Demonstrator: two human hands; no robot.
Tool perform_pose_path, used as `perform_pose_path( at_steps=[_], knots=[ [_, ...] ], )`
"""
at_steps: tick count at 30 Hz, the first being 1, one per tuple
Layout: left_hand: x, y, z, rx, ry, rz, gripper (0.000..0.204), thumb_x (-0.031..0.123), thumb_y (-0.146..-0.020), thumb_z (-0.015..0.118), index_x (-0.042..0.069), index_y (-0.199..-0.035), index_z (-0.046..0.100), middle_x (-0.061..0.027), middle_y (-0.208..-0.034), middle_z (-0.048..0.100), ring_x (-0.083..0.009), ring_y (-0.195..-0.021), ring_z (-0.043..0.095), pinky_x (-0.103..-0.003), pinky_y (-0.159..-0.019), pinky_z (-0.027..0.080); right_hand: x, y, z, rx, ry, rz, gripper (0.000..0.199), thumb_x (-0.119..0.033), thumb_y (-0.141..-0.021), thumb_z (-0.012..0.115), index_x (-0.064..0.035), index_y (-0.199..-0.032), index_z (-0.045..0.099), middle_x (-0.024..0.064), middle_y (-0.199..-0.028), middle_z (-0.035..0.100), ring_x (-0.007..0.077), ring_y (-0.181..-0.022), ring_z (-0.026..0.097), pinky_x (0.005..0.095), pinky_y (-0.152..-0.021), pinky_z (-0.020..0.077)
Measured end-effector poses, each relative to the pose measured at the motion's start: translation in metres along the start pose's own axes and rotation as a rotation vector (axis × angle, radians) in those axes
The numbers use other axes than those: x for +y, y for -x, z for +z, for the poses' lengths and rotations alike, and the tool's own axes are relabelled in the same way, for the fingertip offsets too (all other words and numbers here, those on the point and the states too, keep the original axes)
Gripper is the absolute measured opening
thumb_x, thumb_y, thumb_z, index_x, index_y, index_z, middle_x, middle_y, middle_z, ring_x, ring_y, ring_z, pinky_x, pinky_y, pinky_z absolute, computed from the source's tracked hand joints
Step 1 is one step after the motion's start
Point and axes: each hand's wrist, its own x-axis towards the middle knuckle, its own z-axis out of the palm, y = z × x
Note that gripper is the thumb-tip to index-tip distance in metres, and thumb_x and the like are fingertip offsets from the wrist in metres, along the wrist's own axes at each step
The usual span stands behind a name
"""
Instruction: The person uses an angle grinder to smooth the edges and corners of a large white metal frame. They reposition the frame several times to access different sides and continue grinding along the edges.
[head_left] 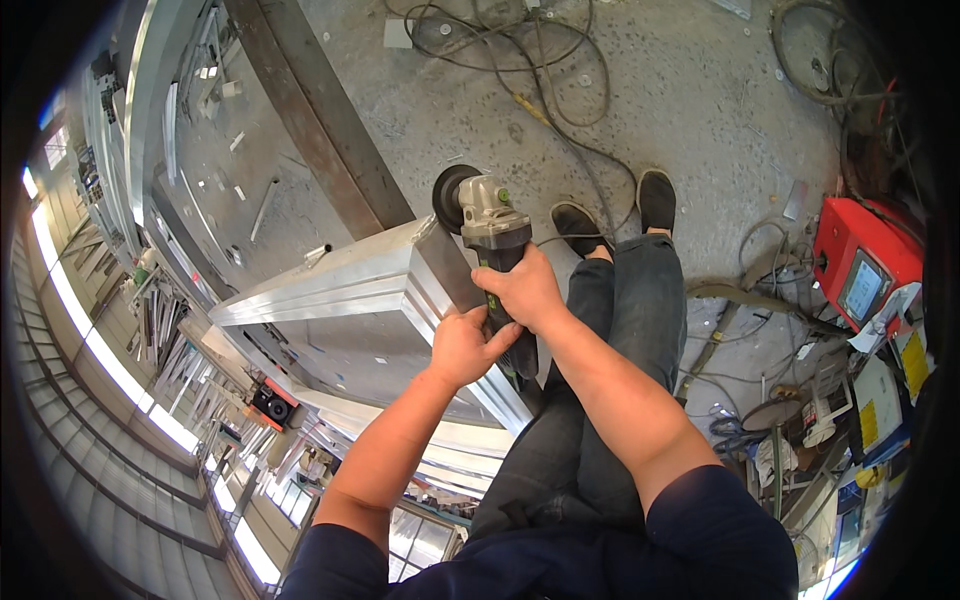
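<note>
Concrete floor (680, 90) fills the upper half, strewn with tangled cables (520, 60) and scraps. A big silvery metal frame (330, 285) of stepped profiles runs from left to centre, its corner just under the tool. A long dark steel beam (320, 120) lies diagonally on the floor behind it. A red welding machine (865, 265) sits at right, well apart. The angle grinder (490, 225), grey head and dark body, hangs over the frame corner, disc (445, 195) at the corner edge; contact unclear. Right hand (525, 290) grip wrapped tight round the grinder body. Left hand (465, 345) grip closed on the body's lower part, just below the right.
</note>
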Motion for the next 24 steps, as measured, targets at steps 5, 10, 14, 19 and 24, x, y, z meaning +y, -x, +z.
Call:
perform_pose_path(
  at_steps=[5,10,14,19,24],
  knots=[
    [0.003,0.0,-0.002,-0.009,-0.026,0.005,0.044,0.04,-0.085,0.08,-0.002,-0.078,0.067,-0.0099,-0.057,0.061,-0.0256,-0.051,0.059,-0.038,-0.055,0.048,0.003,-0.001,0.0,0.015,0.011,-0.012,0.057,-0.027,-0.072,0.08,0.0078,-0.113,0.063,0.0176,-0.098,0.073,0.0258,-0.089,0.07,0.0367,-0.082,0.0551],
    [0.006,0.001,-0.002,0.007,-0.029,0.028,0.044,0.039,-0.084,0.081,-0.002,-0.076,0.066,-0.01,-0.056,0.06,-0.0255,-0.05,0.059,-0.038,-0.054,0.048,0.002,0.0,-0.001,-0.005,0.008,-0.013,0.052,-0.023,-0.074,0.081,0.0073,-0.112,0.063,0.013,-0.097,0.071,0.0205,-0.087,0.067,0.0347,-0.081,0.0542],
    [0.005,0.002,0.001,0.021,-0.047,0.051,0.043,0.037,-0.083,0.082,-0.001,-0.074,0.065,-0.0102,-0.055,0.059,-0.0252,-0.05,0.059,-0.038,-0.053,0.048,-0.003,0.002,-0.001,0.031,0.072,0.002,0.049,-0.021,-0.074,0.083,0.0066,-0.11,0.064,0.0114,-0.096,0.071,0.0175,-0.085,0.065,0.0341,-0.079,0.0539],
    [0.001,0.002,0.002,0.033,-0.079,0.092,0.043,0.036,-0.081,0.084,-0.001,-0.071,0.064,-0.0098,-0.056,0.061,-0.0248,-0.05,0.059,-0.038,-0.053,0.048,0.006,0.001,-0.001,0.012,0.052,-0.045,0.048,-0.021,-0.073,0.083,0.0066,-0.108,0.065,0.012,-0.096,0.072,0.0178,-0.085,0.066,0.0341,-0.079,0.0542],
    [0.006,0.002,-0.002,-0.002,-0.066,0.068,0.045,0.038,-0.079,0.085,0.0,-0.068,0.063,-0.0094,-0.056,0.062,-0.0249,-0.049,0.06,-0.037,-0.053,0.049,0.007,0.004,-0.003,0.001,0.076,-0.046,0.05,-0.023,-0.072,0.083,0.0064,-0.108,0.065,0.0118,-0.095,0.072,0.0185,-0.086,0.067,0.0339,-0.079,0.0544]
  ],
)
